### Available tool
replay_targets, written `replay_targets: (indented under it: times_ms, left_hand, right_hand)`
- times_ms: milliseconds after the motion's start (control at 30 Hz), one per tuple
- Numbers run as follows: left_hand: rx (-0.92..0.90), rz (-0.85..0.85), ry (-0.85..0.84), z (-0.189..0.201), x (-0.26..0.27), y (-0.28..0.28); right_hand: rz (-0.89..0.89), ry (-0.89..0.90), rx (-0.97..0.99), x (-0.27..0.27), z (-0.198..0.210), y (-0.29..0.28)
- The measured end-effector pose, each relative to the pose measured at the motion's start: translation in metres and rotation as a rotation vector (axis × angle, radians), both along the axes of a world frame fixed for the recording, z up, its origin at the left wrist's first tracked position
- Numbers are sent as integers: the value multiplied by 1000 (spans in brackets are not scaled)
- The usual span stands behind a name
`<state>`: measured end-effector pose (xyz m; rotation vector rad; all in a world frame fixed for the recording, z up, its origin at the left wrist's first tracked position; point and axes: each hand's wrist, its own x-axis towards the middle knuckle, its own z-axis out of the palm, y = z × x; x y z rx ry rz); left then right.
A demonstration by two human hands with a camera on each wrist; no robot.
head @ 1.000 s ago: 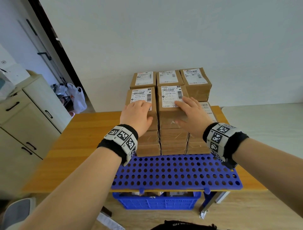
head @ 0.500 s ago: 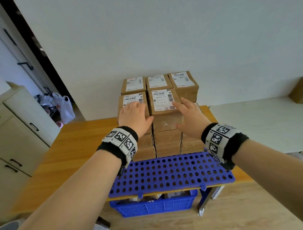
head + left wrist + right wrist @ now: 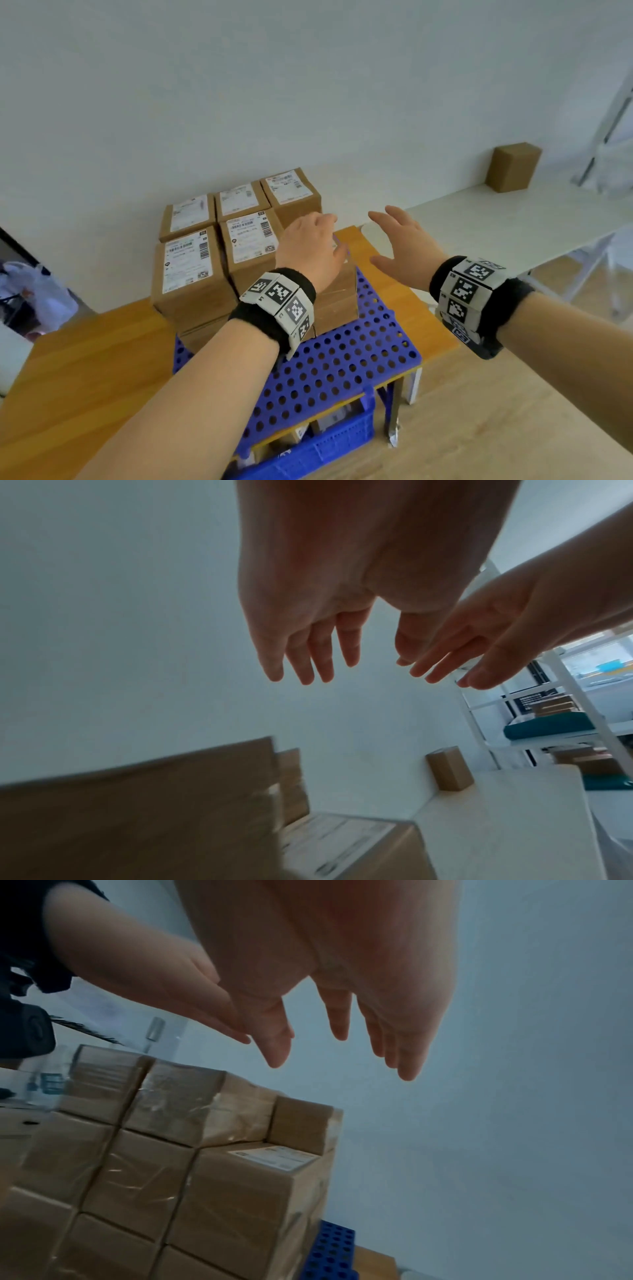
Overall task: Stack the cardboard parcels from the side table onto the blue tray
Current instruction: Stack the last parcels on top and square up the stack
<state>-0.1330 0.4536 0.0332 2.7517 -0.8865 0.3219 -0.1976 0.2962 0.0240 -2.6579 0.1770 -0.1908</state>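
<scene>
At far left, a white plastic bag (image 3: 32,291) sits beyond the edge of a wooden tabletop (image 3: 85,356). On that tabletop lies a blue tray (image 3: 342,359), a flat plastic sheet full of round holes. A stack of parcels (image 3: 191,270) stands on the tray's far half: plain brown cardboard boxes sealed with clear tape, each top one carrying a white shipping label with barcodes. Five labelled tops are countable on the highest layer, three at the back and two in front; the front right column is lower, and its top shows a label in the right wrist view. The number of layers below cannot be told. Under the tabletop's near edge is a blue crate (image 3: 329,445).

The left hand (image 3: 310,246) hovers above the lower right corner of the stack, fingers straight and relaxed, holding nothing. Just to its right, the right hand (image 3: 404,250) is also spread and empty, off the stack's edge. Each wrist wears a black band with black-and-white square markers.

Further right, a white side table (image 3: 513,222) carries one parcel (image 3: 513,168), standing upright against the wall, with no label showing. At far right stands a white shelf frame (image 3: 613,113).
</scene>
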Motion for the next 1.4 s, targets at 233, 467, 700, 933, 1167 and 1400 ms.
replay_targets:
  times_ms: [233,467,700,933,1167,1400]
  left_hand:
    - [34,-119,22,10,-20,-123]
    - [26,-223,30,17,-42,-256]
    - [42,-262,62,18,-38,-352]
    - [53,-307,100,8,6,-431]
    - [39,-311,144,2,91,-514]
    - [66,-318,211,-10,165,-584]
  right_hand:
    - [-137,-25,-21,-40,12,-119]
    - [-257,-51,-57,-80,23,-242]
    - [-320,-46,-50,-88,21,-323]
    - [-359,-23,-69,-50,10,-396]
    - [-402,28,-109,30,6,-481]
    - [-416,94,-74,102,-7,-549]
